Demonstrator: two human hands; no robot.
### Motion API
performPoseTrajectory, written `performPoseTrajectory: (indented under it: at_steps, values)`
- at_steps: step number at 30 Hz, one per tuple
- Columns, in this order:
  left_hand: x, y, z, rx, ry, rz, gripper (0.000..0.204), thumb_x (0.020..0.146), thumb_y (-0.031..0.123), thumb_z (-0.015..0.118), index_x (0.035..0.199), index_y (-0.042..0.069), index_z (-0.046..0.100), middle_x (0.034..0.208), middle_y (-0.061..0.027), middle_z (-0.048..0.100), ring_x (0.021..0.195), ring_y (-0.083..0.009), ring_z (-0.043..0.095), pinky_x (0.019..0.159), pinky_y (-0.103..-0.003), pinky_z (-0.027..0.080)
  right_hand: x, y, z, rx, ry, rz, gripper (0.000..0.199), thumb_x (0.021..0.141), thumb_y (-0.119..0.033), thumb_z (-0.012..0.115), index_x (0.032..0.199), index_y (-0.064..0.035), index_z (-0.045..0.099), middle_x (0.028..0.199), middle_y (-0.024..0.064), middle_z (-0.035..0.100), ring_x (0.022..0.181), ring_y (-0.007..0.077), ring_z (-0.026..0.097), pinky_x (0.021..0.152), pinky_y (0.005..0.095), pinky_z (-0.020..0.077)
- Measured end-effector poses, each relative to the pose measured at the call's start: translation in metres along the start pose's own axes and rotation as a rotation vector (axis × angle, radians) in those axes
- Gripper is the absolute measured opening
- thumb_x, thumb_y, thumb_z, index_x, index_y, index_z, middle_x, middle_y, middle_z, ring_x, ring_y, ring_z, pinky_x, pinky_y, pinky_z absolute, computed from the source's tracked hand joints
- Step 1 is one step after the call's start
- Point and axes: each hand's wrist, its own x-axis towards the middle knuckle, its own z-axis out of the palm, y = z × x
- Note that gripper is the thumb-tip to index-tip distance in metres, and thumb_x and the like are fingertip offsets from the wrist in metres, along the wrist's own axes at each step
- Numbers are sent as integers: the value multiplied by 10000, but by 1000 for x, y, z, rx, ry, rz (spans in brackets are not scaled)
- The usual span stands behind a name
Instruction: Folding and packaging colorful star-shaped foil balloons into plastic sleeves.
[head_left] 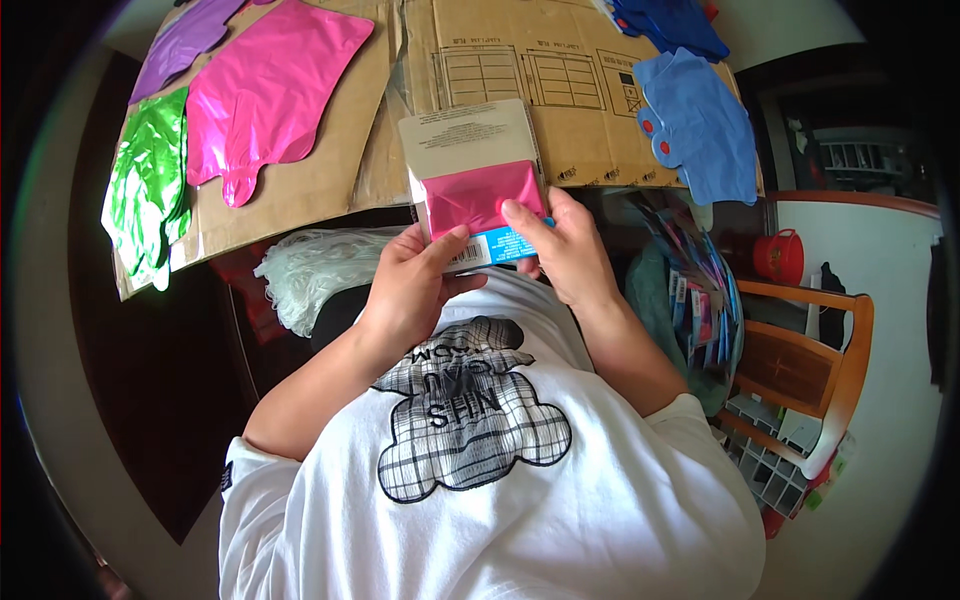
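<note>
Both hands hold a flat clear package in front of my shirt, at the near edge of the cardboard. Inside it lies a folded shiny pink piece, which looks like foil, below a pale card with small print. A blue and white strip with a barcode runs along its lower end. My left hand grips the lower left corner, thumb on the front. The lower right side is pinched by my right hand, its thumb pressing on the pink part. The fingers behind the package are partly hidden.
Flat on the cardboard lie a pink foil balloon, green foil, purple foil and blue pieces. Whitish plastic bunches below its edge. At right are a bag of several packages, a wooden chair and a red bucket.
</note>
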Motion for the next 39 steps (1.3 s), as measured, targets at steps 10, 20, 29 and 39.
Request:
performPoseTrajectory:
  at_steps: [10, 20, 29, 39]
  values:
    - [7, 2, 6, 46, 61, 57, 184, 915, 180, 594, 1049, 55, 612, 969, -37, 654, 817, -117, 629, 629, -264, 529, -23, -21, -6, -1194, 40, -1135, 363, 713, -112, 726, 1054, -28, 638, 1124, 152, 603, 1020, 304, 580, 839, 398, 475]
    - [16, -4, -20, -341, -304, 86, 504, 947, 367, 337, 1188, -20, 552, 1188, -236, 584, 1128, -340, 560, 997, -441, 410, 5, -30, -6, -1013, -1, -1107, 212, 752, -20, 640, 963, -18, 618, 906, 120, 684, 823, 265, 672, 713, 364, 518]
    - [22, -2, 10, -123, 3, 89, 275, 954, 142, 422, 1069, -27, 606, 1026, -153, 657, 958, -240, 650, 854, -346, 520, 9, -36, -1, -1029, 1, -1107, 180, 758, -43, 593, 937, -22, 589, 865, 123, 683, 791, 259, 675, 680, 359, 523]
    - [22, -16, 8, -16, -29, 296, 262, 957, 69, 427, 1102, -41, 615, 1020, -140, 664, 935, -217, 653, 880, -343, 524, 24, -31, -1, -1270, -16, -1313, 227, 782, -120, 565, 970, -1, 612, 1033, 181, 657, 939, 291, 653, 783, 368, 524]
